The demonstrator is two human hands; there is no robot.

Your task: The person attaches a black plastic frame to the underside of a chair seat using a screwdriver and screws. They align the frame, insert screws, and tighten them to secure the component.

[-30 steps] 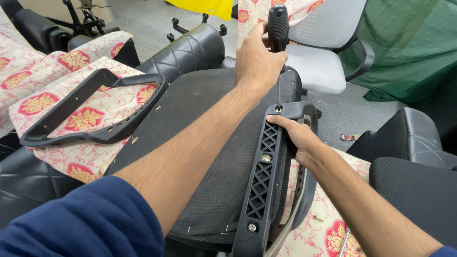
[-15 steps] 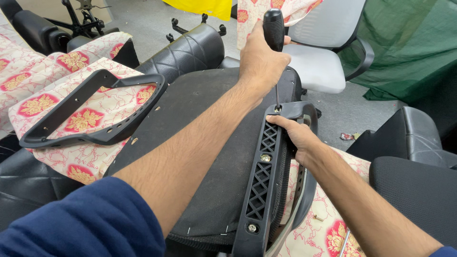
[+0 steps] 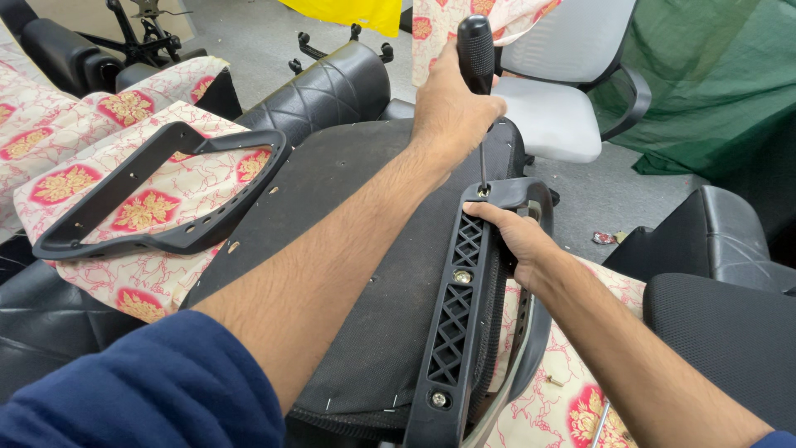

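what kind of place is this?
Likely a workshop where office chairs are assembled or repaired. An upturned seat base has a black armrest being screwed on with a screwdriver; a loose armrest lies nearby, and a finished grey chair and bare chair bases stand behind.

Both forearms are bare and hairy from elbow to wrist. The left hand (image 3: 452, 104) wears no glove, ring or watch, and far back from it a dark blue knit sleeve (image 3: 141, 390) is pushed up near the elbow. The right hand (image 3: 518, 236) is likewise bare, with a sliver of blue sleeve well behind it.
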